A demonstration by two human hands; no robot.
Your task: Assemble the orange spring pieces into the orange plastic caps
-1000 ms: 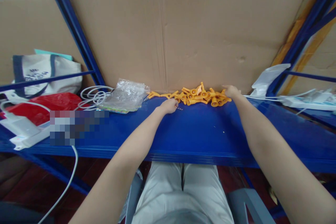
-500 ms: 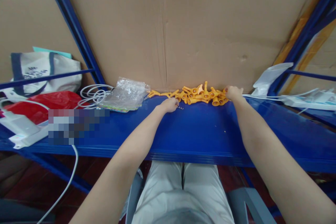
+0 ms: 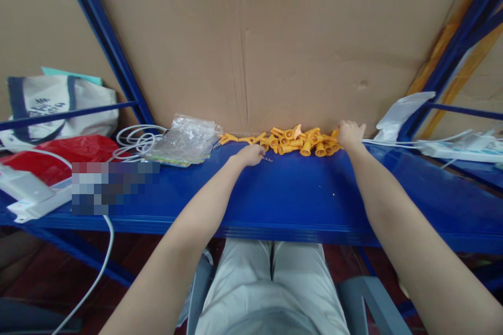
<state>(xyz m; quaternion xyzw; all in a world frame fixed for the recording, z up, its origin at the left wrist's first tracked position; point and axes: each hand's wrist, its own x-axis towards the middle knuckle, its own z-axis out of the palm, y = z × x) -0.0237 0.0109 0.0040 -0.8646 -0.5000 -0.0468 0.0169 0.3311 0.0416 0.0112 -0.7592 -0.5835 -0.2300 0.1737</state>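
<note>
A spiral metal screw [image 3: 268,159] sticks out beside the closed fingers of my left hand [image 3: 250,155]; this looks like a corkscrew whose handle is hidden in the grip. Behind that hand, yellow handle pieces [image 3: 236,139] lie in a row, with another metal spiral [image 3: 217,144] at the left end. Several yellow bell-shaped plastic pieces [image 3: 305,147] are heaped against the cardboard. My right hand [image 3: 351,133] is at the heap's right end, fingers curled and touching it. What those fingers hold, if anything, is hidden.
Clear plastic bags [image 3: 186,138] and a coiled white cable [image 3: 137,142] lie to the left, near a red bag [image 3: 84,149] and a white power strip [image 3: 35,204]. Cardboard [image 3: 298,42] walls off the back of the blue shelf [image 3: 291,193]. White plastic [image 3: 401,115] leans at right.
The heap has shifted: a bell-shaped piece that stood up near its middle has tipped over, and bells at the right have turned mouth-down. Both hands stay nearly in place.
</note>
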